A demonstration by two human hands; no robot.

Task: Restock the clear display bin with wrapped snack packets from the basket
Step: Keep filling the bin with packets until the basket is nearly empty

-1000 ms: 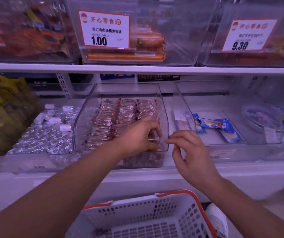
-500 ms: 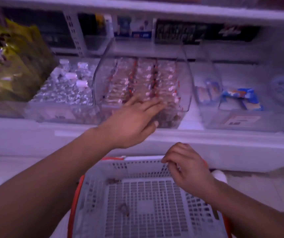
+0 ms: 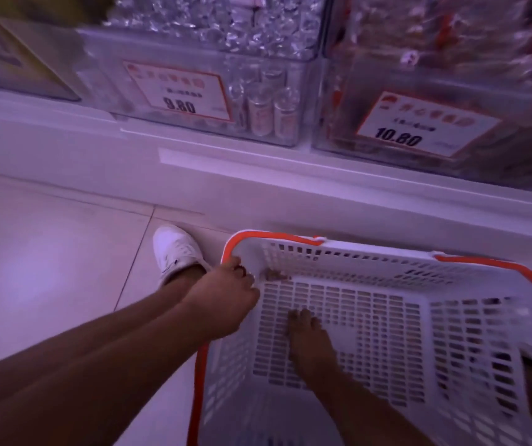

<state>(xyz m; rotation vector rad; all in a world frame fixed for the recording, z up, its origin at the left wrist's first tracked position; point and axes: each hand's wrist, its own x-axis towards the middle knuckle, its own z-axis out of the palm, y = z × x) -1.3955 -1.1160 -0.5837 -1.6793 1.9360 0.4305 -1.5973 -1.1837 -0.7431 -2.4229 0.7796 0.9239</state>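
The white basket (image 3: 387, 262) with an orange rim sits on the floor below the shelf. My left hand (image 3: 226, 297) lies over its far left corner, fingers curled, fingertips right beside a small brown snack packet (image 3: 276, 276) in that corner; a grip on it does not show. My right hand (image 3: 309, 339) reaches inside the basket, fingertips down on its slotted floor, hiding whatever lies beneath them. The clear display bin (image 3: 335, 91) of red-wrapped packets stands on the shelf at top right, behind a price tag (image 3: 419, 123) reading 10.80.
Left of it stands another clear bin (image 3: 113, 59) of silver-wrapped items, tagged 9.80. A white shelf ledge (image 3: 258, 175) juts out above the basket. My white shoe (image 3: 174, 249) stands on the tiled floor just left of the basket.
My view has dropped from the shelf to the basket. My left hand left the bin and came down to the basket's far left corner. My right hand moved down onto the basket floor.
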